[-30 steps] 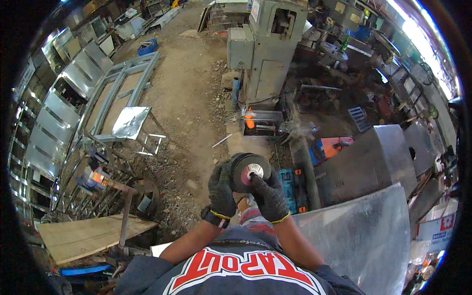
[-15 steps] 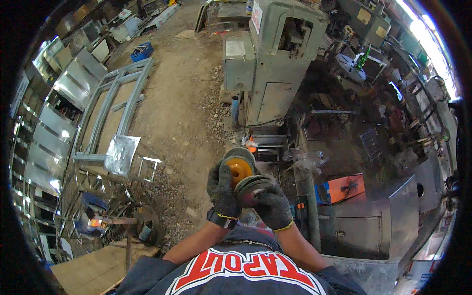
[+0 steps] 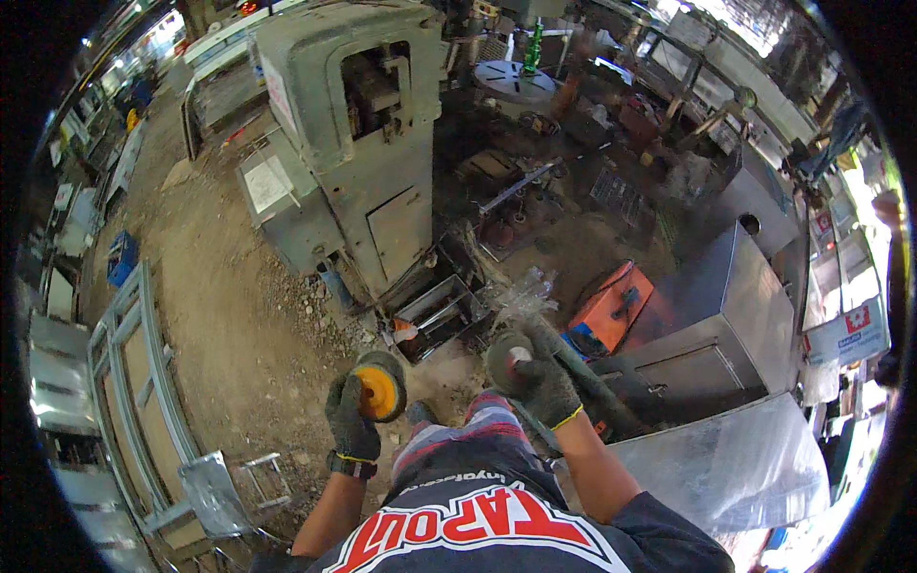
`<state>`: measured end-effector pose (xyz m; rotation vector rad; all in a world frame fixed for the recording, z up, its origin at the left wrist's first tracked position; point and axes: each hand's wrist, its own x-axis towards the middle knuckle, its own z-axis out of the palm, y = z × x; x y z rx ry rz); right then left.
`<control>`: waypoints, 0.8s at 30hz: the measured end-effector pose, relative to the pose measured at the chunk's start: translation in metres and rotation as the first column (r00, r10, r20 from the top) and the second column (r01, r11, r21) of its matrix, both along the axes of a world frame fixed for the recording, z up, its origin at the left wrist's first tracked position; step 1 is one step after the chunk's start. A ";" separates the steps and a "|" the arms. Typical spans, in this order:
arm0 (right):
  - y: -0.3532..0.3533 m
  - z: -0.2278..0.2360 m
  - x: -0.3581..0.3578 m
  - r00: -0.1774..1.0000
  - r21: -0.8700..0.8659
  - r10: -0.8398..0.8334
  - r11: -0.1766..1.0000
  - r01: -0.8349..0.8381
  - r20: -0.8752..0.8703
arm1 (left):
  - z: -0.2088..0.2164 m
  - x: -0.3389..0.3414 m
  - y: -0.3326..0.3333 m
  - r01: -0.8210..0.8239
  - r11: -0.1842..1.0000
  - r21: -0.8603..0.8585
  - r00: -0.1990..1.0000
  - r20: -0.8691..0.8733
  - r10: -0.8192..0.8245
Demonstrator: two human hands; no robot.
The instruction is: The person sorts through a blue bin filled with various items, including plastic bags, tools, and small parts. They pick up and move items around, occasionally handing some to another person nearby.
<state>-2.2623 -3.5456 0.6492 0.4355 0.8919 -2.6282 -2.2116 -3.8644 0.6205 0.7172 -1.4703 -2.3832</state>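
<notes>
Just beyond the striped shorts (image 3: 485, 435), the gloved left hand (image 3: 351, 420) is gripping a yellow-centred disc (image 3: 381, 392); well apart from it, the gloved right hand (image 3: 549, 390) is gripping a dark disc (image 3: 501, 363). Holding both firmly, without knocking them together, seems wise. Farther off, an open metal trough (image 3: 430, 290) is lying before a tall grey-green machine (image 3: 344, 162).

metal workshop with grey-green machine (image 3: 382, 181), steel cabinet (image 3: 693, 371), dirt floor (image 3: 210, 315)

Disc (image 3: 379, 392) left, other disc (image 3: 501, 365) right, machine (image 3: 351, 164) beyond
</notes>
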 end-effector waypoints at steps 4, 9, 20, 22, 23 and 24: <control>0.035 -0.046 -0.030 0.979 0.018 -0.202 0.979 0.202 0.014 | -0.016 -0.022 -0.008 0.053 0.997 0.051 0.996 0.070 -0.057; 0.050 -0.088 -0.103 0.947 0.326 -0.295 0.889 0.322 -0.131 | -0.026 -0.063 -0.005 0.107 0.994 0.030 0.987 0.118 -0.110; 0.098 -0.280 -0.364 0.972 0.348 -0.225 0.918 0.190 0.061 | -0.036 -0.144 0.023 -0.008 0.997 -0.073 0.951 0.309 0.031; 0.116 -0.329 -0.416 0.991 0.370 -0.132 0.920 0.127 -0.014 | -0.029 -0.157 0.034 -0.024 0.997 -0.070 0.935 0.353 0.047; 0.123 -0.358 -0.439 0.943 0.523 -0.334 0.802 0.289 -0.010 | -0.033 -0.170 0.041 -0.020 0.998 -0.055 0.922 0.385 0.039; 0.115 -0.366 -0.463 0.960 0.601 -0.280 0.768 0.222 0.003 | -0.036 -0.174 0.045 -0.071 0.994 -0.083 0.907 0.409 0.099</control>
